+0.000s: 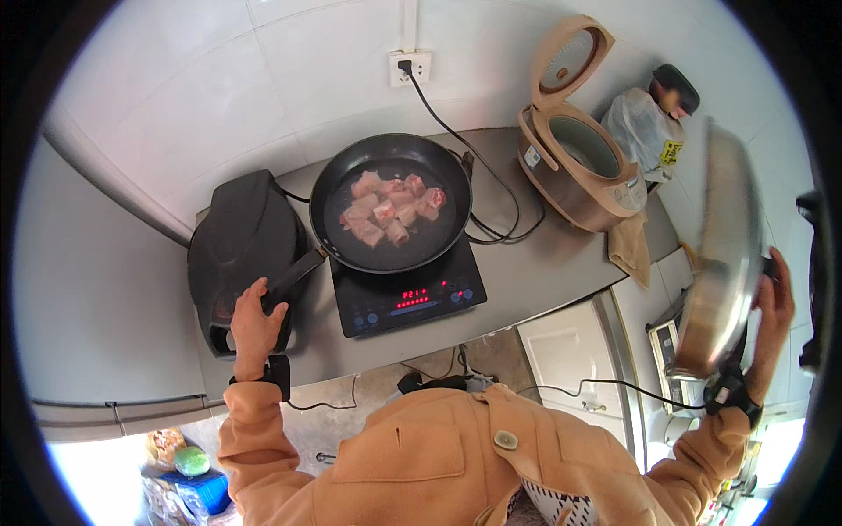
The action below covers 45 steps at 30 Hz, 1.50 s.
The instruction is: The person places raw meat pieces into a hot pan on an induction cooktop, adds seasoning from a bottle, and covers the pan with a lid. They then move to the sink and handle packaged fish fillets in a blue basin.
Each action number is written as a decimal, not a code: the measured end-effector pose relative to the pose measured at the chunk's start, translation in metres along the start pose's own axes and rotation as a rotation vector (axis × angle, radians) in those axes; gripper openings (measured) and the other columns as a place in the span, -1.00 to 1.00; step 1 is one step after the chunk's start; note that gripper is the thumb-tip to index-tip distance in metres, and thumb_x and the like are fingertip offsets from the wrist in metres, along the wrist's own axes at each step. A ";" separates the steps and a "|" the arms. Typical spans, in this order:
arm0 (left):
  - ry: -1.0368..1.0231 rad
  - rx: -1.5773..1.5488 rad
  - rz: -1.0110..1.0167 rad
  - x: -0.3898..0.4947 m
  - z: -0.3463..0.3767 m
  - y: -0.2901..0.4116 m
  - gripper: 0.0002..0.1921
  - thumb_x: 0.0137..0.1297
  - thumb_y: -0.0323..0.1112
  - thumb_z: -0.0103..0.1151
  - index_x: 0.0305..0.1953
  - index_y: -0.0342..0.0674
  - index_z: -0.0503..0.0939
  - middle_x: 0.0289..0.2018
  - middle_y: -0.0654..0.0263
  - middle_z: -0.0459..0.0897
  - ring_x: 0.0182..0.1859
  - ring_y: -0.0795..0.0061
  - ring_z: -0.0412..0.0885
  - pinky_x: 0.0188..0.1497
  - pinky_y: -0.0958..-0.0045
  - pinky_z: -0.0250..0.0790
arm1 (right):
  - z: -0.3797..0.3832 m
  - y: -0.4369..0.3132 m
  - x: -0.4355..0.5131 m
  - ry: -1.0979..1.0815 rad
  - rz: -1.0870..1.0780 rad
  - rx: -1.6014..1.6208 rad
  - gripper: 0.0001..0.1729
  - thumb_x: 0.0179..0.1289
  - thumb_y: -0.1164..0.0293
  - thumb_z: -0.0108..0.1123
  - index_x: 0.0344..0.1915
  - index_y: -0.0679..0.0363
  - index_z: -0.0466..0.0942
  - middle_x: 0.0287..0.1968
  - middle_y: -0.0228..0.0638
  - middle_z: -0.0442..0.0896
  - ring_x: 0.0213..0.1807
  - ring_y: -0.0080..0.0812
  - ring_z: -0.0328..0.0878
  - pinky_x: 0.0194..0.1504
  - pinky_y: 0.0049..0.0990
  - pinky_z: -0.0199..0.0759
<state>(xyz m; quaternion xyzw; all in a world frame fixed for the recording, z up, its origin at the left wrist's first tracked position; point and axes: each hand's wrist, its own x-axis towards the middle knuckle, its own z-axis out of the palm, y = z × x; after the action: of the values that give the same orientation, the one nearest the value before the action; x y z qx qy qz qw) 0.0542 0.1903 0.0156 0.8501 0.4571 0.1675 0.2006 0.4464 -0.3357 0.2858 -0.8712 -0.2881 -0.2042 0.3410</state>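
Observation:
A black frying pan (pixel 329 191) rests on the induction cooktop (pixel 408 315), whose panel glows red. Several chunks of raw-looking meat (pixel 385 210) lie in the pan in clear liquid. The pan's black handle (pixel 299 271) points down-left. My left hand (pixel 255 332) is at the end of this handle, thumb and fingers apart on either side; whether it grips is unclear. Off to the right, my right hand (pixel 776 296) holds a metal lid (pixel 720 250) by its dark knob. The lid is raised on edge, away from the pan, and slightly blurred.
A black electric appliance (pixel 243 237) stands left of the pan. To the right are a rice cooker (pixel 579 171) with its lid up, a brown cloth (pixel 629 246) over the counter edge and a plastic-wrapped item (pixel 635 125). A power cord (pixel 510 184) loops across the counter (pixel 546 263).

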 end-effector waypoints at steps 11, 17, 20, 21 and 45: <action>0.082 -0.303 0.175 0.001 0.004 -0.025 -0.55 0.05 -0.48 0.22 0.04 -0.34 0.48 0.01 0.11 0.53 0.07 0.22 0.47 0.17 0.34 0.24 | 0.209 0.023 -0.057 -0.583 0.316 0.113 -0.52 0.01 0.29 0.28 -0.04 0.23 0.51 -0.15 -0.08 0.58 -0.13 -0.21 0.57 -0.08 -0.35 0.44; 0.101 -0.448 0.087 -0.012 0.000 -0.026 -0.59 0.12 -0.54 0.16 0.06 -0.34 0.47 -0.02 0.19 0.55 0.04 0.37 0.49 0.11 0.38 0.28 | 0.261 0.094 -0.075 -0.510 0.054 -0.213 -0.57 0.04 0.25 0.17 -0.06 0.17 0.49 -0.18 -0.02 0.51 -0.15 0.04 0.50 -0.06 -0.18 0.40; 0.018 -0.429 0.049 -0.018 -0.006 -0.017 -0.57 0.22 -0.57 0.06 0.15 -0.37 0.38 0.08 0.13 0.50 0.14 0.36 0.44 0.15 0.42 0.26 | 0.277 0.118 -0.073 -0.528 0.136 -0.300 -0.60 0.03 0.31 0.16 -0.07 0.15 0.46 -0.14 -0.04 0.49 -0.11 0.02 0.50 -0.09 -0.15 0.42; 0.033 -0.448 0.039 -0.022 -0.009 -0.012 -0.58 0.22 -0.57 0.07 0.14 -0.38 0.38 0.06 0.12 0.50 0.12 0.36 0.45 0.13 0.43 0.27 | 0.280 0.125 -0.071 -0.532 0.158 -0.323 -0.61 0.03 0.32 0.16 -0.08 0.15 0.46 -0.14 -0.04 0.49 -0.11 0.02 0.50 -0.09 -0.15 0.43; -0.940 -0.612 0.506 -0.062 0.090 0.271 -0.68 0.35 -0.43 0.01 0.09 -0.41 0.41 -0.01 0.11 0.55 -0.05 0.30 0.57 -0.01 0.41 0.44 | 0.034 0.185 -0.208 0.062 0.385 -0.283 -0.61 0.10 0.37 0.19 -0.02 0.08 0.46 -0.02 -0.22 0.47 0.03 -0.11 0.44 0.04 -0.27 0.36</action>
<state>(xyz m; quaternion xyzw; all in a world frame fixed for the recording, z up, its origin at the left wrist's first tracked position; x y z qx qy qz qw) 0.2562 -0.0145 0.0658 0.8192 0.0350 -0.0591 0.5694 0.4143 -0.4977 0.0596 -0.9425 -0.0744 -0.2004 0.2569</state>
